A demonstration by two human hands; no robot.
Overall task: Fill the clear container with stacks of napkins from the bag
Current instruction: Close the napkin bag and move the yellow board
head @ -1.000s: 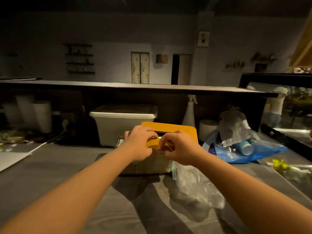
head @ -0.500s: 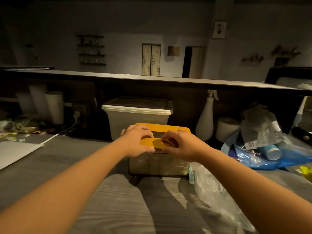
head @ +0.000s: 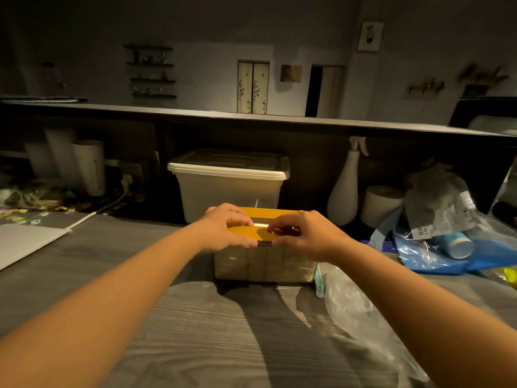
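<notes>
Moved: yellow lid (head: 274, 212) was tipped up at the back a moment ago; now it lies flat on the clear container (head: 263, 264).
Left hand (head: 226, 229): fingers lie over the lid's top and the thumb hooks its front edge, so it pinches the lid.
Right hand (head: 306, 236): fingers curl at the slot in the lid, thumb on the front edge; it holds the lid too.
Container: stands on the grey table (head: 195, 331), right in front, packed with napkins (head: 232, 264) up to the top.
How it handles: the box looks stiff and smooth, so it may slip. Full of paper, it is likely a bit heavy. Best to hold it low, by both short sides.
Bag: a clear plastic bag (head: 361, 312) lies flat just right of the box. It looks empty, soft and crinkly.
Behind: white bin (head: 226, 191), spray bottle (head: 343, 197), paper roll (head: 380, 204).
</notes>
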